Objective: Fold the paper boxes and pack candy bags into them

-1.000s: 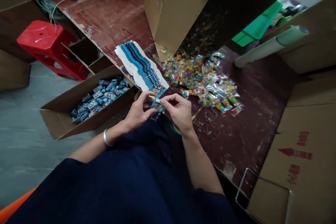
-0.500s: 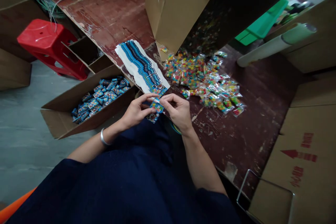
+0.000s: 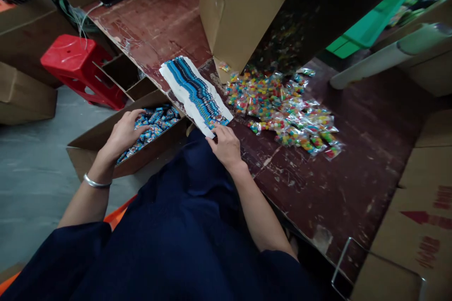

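Your lap: dark blue cloth fills the near edge of the head view, both forearms reaching out from it.
Left wrist: a silver bangle (image 3: 96,182) circles it.
Left hand: your left hand (image 3: 124,132) rests palm down inside the open cardboard box (image 3: 88,143) on the floor to your left, fingers spread on the blue packets (image 3: 155,121) heaped there; whether its grip has closed on one of them cannot be told.
Right hand: your right hand (image 3: 225,145) lies at the table (image 3: 318,183) edge, fingertips pressed on the near end of the fanned stack of blue-and-white cards (image 3: 196,94); the grip is loose, fingers a little apart, clamped on nothing.
Cards: the stack lies flat on the table, running away from you, its near end just over the box.
Candy bags: a loose pile of clear bags of coloured sweets (image 3: 282,108) spreads to the right of the cards, near but apart from your right hand.
Beyond: a tall cardboard carton (image 3: 240,9) stands behind the pile.
Far left: a red plastic stool (image 3: 76,63) lies tipped on the floor.
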`<state>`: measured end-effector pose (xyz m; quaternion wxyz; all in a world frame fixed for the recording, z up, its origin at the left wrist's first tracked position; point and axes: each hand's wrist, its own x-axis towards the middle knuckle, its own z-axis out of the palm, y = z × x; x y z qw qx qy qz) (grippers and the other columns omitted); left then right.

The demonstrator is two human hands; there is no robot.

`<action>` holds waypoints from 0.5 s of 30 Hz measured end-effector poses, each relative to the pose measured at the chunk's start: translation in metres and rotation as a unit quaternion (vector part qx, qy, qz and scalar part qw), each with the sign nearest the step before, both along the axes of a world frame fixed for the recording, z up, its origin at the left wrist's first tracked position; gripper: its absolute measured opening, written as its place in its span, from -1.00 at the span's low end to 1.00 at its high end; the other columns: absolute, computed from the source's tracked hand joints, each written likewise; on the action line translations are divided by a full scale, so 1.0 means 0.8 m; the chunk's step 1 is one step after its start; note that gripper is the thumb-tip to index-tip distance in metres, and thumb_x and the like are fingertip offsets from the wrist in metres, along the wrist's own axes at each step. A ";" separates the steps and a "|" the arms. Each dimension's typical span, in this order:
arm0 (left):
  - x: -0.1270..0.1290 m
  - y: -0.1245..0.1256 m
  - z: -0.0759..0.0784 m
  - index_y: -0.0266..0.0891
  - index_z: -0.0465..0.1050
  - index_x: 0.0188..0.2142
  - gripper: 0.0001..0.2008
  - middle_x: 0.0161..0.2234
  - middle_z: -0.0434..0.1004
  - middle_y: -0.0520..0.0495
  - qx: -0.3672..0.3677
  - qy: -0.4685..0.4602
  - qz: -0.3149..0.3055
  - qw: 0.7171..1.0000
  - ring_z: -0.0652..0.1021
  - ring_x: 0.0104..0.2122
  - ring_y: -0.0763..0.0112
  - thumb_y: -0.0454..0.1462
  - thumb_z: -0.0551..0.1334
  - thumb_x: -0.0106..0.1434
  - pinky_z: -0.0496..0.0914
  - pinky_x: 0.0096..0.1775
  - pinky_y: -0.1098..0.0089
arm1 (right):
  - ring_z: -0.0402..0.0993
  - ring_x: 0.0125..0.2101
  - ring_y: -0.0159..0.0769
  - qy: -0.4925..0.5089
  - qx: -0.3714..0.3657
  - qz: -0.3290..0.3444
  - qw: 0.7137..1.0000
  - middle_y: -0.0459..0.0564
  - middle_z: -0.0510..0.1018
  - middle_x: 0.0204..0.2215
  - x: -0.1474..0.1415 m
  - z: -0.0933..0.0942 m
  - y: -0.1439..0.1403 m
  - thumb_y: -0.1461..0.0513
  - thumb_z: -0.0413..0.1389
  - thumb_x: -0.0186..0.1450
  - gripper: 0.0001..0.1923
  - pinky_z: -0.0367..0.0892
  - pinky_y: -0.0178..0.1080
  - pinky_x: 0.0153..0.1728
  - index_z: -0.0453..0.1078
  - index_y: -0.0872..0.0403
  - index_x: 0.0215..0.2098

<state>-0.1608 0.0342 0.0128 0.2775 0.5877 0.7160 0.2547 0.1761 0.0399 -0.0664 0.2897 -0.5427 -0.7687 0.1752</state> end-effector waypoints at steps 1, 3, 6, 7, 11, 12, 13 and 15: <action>0.010 -0.002 -0.001 -0.23 0.54 -0.04 -0.67 -0.16 0.60 -0.09 -0.011 -0.050 -0.011 0.999 0.59 -0.11 0.22 -0.28 0.44 0.21 0.46 0.08 0.12 | 0.58 0.04 0.03 0.011 0.006 0.008 1.000 0.19 0.68 0.00 0.002 0.001 -0.001 0.26 0.26 0.34 -0.95 0.48 0.10 0.11 0.53 0.05 -0.22; 0.046 -0.006 -0.008 -0.26 0.55 -0.18 -0.75 -0.22 0.64 -0.15 -0.060 -0.203 -0.036 0.977 0.64 -0.18 0.25 -0.12 0.39 0.28 0.54 -0.05 0.20 | 0.64 -0.03 -0.04 0.041 0.032 0.011 0.999 0.14 0.72 -0.10 0.008 0.008 -0.008 0.25 0.15 0.42 -0.87 0.52 0.07 0.06 0.54 0.03 -0.27; 0.116 -0.008 -0.025 -0.27 0.50 -0.25 -0.58 -0.16 0.69 -0.26 -0.155 -0.460 -0.042 0.873 0.69 -0.19 0.25 0.07 0.37 0.28 0.59 -0.15 0.27 | 0.68 -0.03 -0.11 0.080 0.106 0.009 0.991 0.08 0.74 -0.11 0.012 0.025 -0.030 0.26 0.12 0.45 -0.83 0.55 0.03 0.08 0.57 -0.02 -0.22; 0.138 -0.008 -0.030 -0.28 0.49 -0.26 -0.54 -0.14 0.69 -0.30 -0.193 -0.519 -0.055 0.831 0.71 -0.19 0.22 0.11 0.39 0.25 0.60 -0.15 0.25 | 0.67 0.00 -0.12 0.089 0.128 0.020 0.988 0.06 0.74 -0.10 0.012 0.031 -0.040 0.27 0.14 0.43 -0.85 0.56 0.02 0.09 0.58 -0.03 -0.20; 0.189 -0.005 -0.041 -0.32 0.55 -0.25 -0.45 -0.20 0.71 -0.34 -0.261 -0.633 -0.096 0.723 0.72 -0.17 0.07 0.17 0.39 0.20 0.61 -0.14 0.17 | 0.67 0.02 -0.13 0.111 0.128 0.088 0.982 -0.03 0.74 -0.09 0.005 0.052 -0.077 0.28 0.19 0.40 -0.85 0.59 0.00 0.09 0.59 -0.11 -0.16; 0.192 -0.004 -0.041 -0.32 0.57 -0.22 -0.46 -0.20 0.71 -0.33 -0.256 -0.641 -0.101 0.716 0.71 -0.16 0.06 0.14 0.43 0.17 0.60 -0.14 0.19 | 0.67 0.02 -0.12 0.116 0.111 0.094 0.983 -0.03 0.74 -0.09 0.004 0.057 -0.082 0.25 0.20 0.41 -0.86 0.58 0.01 0.10 0.59 -0.11 -0.14; 0.192 -0.004 -0.040 -0.32 0.58 -0.19 -0.48 -0.20 0.71 -0.31 -0.249 -0.645 -0.107 0.715 0.71 -0.17 0.08 0.10 0.48 0.13 0.60 -0.15 0.22 | 0.66 0.01 -0.11 0.122 0.091 0.090 0.984 -0.01 0.73 -0.08 0.003 0.062 -0.086 0.20 0.21 0.40 -0.85 0.58 0.02 0.08 0.57 -0.11 -0.08; 0.187 -0.006 -0.035 -0.29 0.60 -0.12 -0.46 -0.17 0.72 -0.28 -0.241 -0.640 -0.131 0.718 0.71 -0.19 0.15 0.02 0.56 0.06 0.58 -0.17 0.31 | 0.66 -0.07 -0.11 0.135 0.043 0.059 0.988 0.05 0.70 -0.10 0.004 0.072 -0.085 0.09 0.24 0.39 -0.65 0.60 -0.03 -0.01 0.49 -0.06 0.12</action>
